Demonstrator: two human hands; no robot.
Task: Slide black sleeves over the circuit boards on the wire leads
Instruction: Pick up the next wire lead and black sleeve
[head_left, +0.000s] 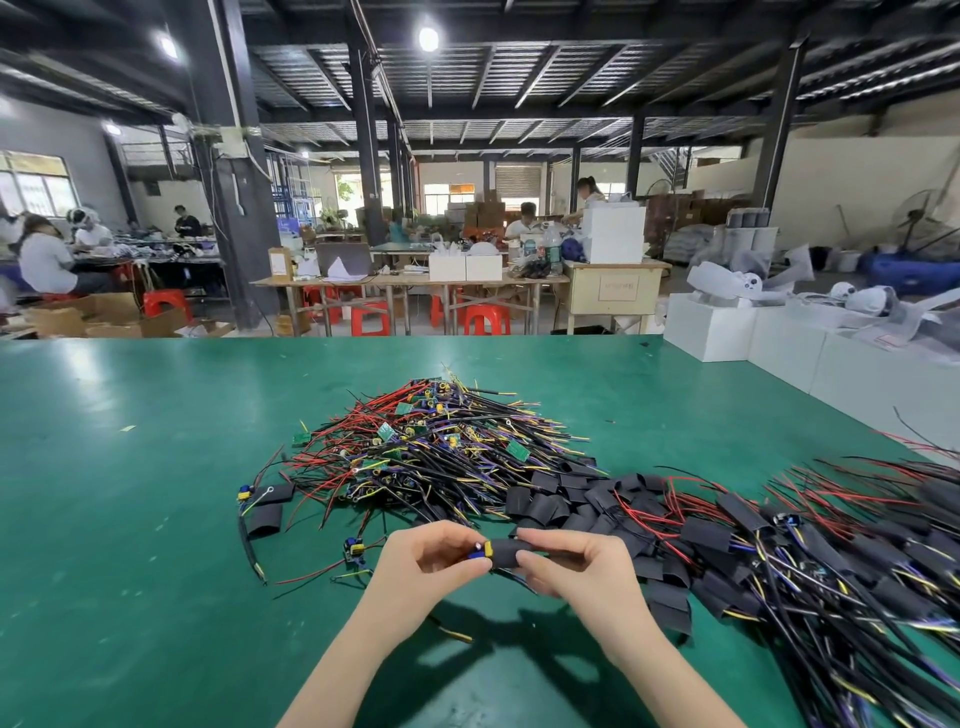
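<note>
Two hands: left hand (434, 558), right hand (574, 564). One sleeve (503, 553) held. Red stools (486, 319): approx five. Wire leads (441, 447), loose sleeves (540, 501): too many to count.

Green worktable (156, 519), red stools (485, 319), wooden tables (415, 283), dark steel columns (366, 130), ceiling lamp (428, 39), white boxes (706, 325).

Bright ceiling lamps (428, 38) glare overhead, hands cast soft shadows on the green table (130, 519), edges bend.
</note>
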